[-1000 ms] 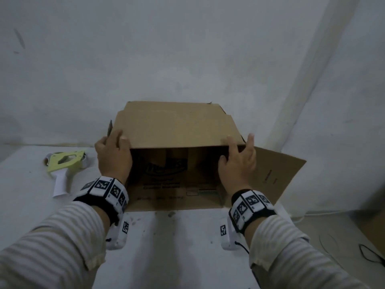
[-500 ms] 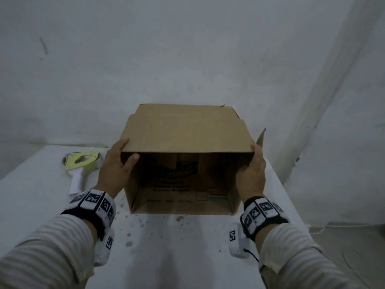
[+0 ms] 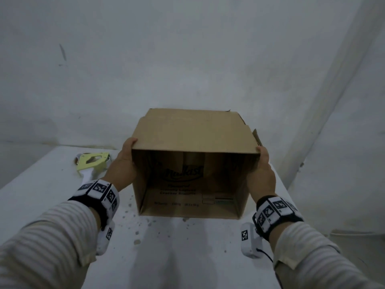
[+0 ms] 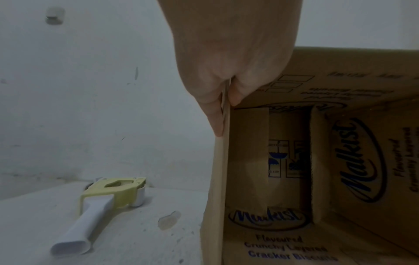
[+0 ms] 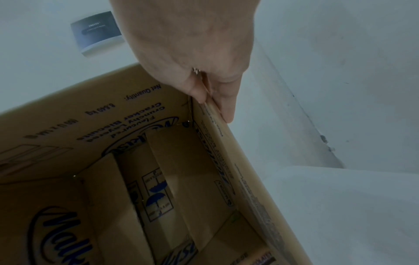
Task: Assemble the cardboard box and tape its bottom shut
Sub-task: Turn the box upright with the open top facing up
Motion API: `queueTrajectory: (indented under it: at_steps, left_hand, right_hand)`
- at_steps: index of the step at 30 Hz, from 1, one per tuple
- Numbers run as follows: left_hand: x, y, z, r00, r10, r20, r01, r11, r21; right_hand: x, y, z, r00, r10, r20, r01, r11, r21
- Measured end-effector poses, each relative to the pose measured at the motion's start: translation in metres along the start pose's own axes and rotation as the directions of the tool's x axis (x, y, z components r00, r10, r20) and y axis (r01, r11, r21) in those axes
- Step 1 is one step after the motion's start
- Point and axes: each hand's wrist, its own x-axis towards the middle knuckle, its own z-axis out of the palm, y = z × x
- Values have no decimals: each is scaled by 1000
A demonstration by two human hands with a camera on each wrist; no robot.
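A brown cardboard box [image 3: 193, 132] lies on its side on the white table [image 3: 52, 184], its open end facing me and printed writing on its inner walls. My left hand [image 3: 123, 163] pinches the left wall's edge, thumb inside and fingers outside, as the left wrist view shows [image 4: 217, 100]. My right hand [image 3: 261, 170] pinches the right wall's edge the same way [image 5: 211, 93]. Folded flaps [image 5: 181, 172] show at the box's far end. A tape dispenser [image 3: 91, 163] with a yellow-green frame and white handle lies left of the box [image 4: 108, 200].
A white wall rises close behind the table. The table's right edge drops off just right of the box, where a cable [image 3: 354, 233] lies on the floor. Dark specks and a small stain [image 3: 136, 241] mark the tabletop in front of the box.
The box has been squared up: the loose right flap that stuck out is folded in. Both hands moved from the top panel's front edge to the side walls.
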Motion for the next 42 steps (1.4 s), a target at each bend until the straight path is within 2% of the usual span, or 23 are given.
queueTrajectory:
  at_steps: [2,4,6,10,13,15,20,24,27,32,35,37,39,42]
  left_hand:
    - [3,8,-6,1000,-7,-23,8,998,54]
    - [6,18,-16,998,61,21,-62,996,65]
    - [16,28,-30,996,77,49,-81,991,106]
    - [40,54,-58,996,27,84,-35,995,97]
    - [50,67,-70,986,-38,164,25,996,82]
    - [55,73,-72,984,-49,173,33,995,92]
    - [44,73,-54,988,114,107,-125,987,102]
    - [26,48,-29,986,162,47,-169,954,249]
    - [21,39,-26,991,114,72,-130,947,293]
    - [26,43,-34,992,46,118,-76,960,269]
    - [29,45,-41,997,74,35,-80,978,192]
    - [24,49,-44,1000,-5,-15,7,992,124]
    - [20,47,-44,998,-51,19,49,993,106]
    - [9,42,-42,987,-40,159,24,995,100]
  right_hand:
    - [1,-7,-8,1000,-7,-18,7,1000,-6]
    - [4,-17,-18,998,-29,-50,28,999,-21]
    - [9,-27,-29,995,-61,-83,57,997,-45]
    - [22,-44,-51,987,-87,-132,79,995,-69]
    - [28,-51,-63,991,-59,-120,52,997,-59]
    - [28,-51,-65,992,-67,-110,60,996,-67]
    - [26,-32,-52,985,-174,-12,169,969,-182]
    - [15,-15,-45,993,-113,44,120,968,-220]
    - [5,-9,-40,998,-31,63,49,954,-296]
    - [11,-20,-46,995,20,102,9,960,-281]
    - [22,-23,-53,993,12,115,20,963,-269]
    - [27,-24,-57,991,16,133,17,969,-248]
    - [28,-24,-58,988,10,157,30,968,-248]
    - [19,-20,-54,976,12,218,48,963,-266]
